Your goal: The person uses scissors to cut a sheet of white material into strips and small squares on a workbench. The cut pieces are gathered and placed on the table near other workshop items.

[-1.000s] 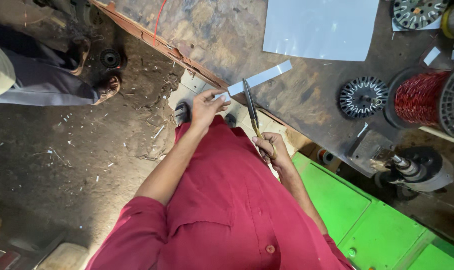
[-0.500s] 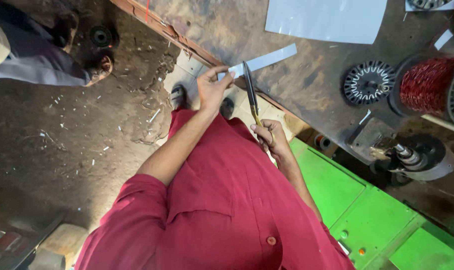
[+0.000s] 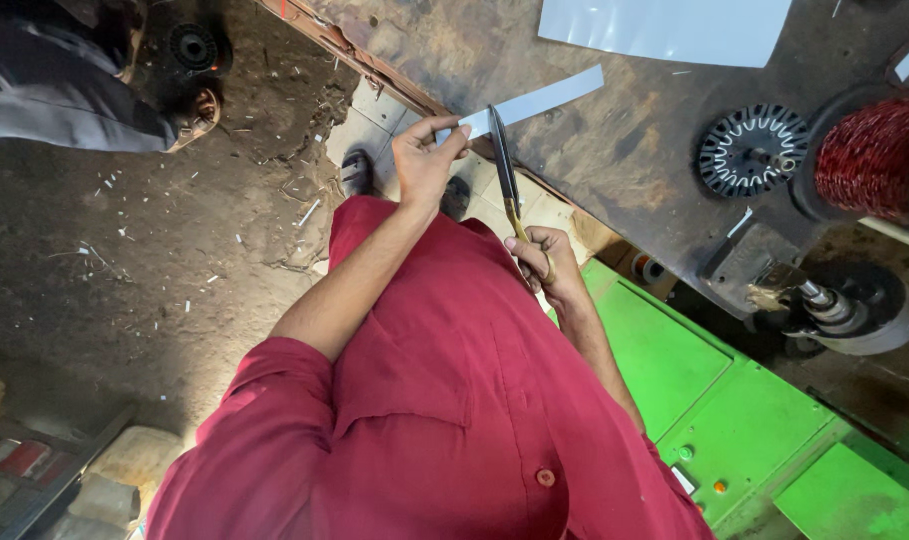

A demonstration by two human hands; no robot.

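Note:
My left hand (image 3: 426, 160) pinches the near end of a long pale grey paper strip (image 3: 544, 98) that lies across the worn workbench (image 3: 614, 170). My right hand (image 3: 546, 262) grips the yellowish handles of a pair of long dark scissors (image 3: 501, 165). The blades point away from me and cross the strip just right of my left fingers. I cannot tell how far apart the blades are. My red shirt fills the lower half of the view.
A large white sheet (image 3: 664, 30) lies at the bench's far side. A black toothed stator core (image 3: 752, 150), a spool of red copper wire (image 3: 869, 160) and a winding spindle (image 3: 839, 308) sit right. A green machine housing (image 3: 734, 400) stands below. Another person's leg (image 3: 64, 100) is top left.
The view has drifted a little. My hands keep their hold on the strip and the scissors, and the blades stay across the strip next to my left fingers.

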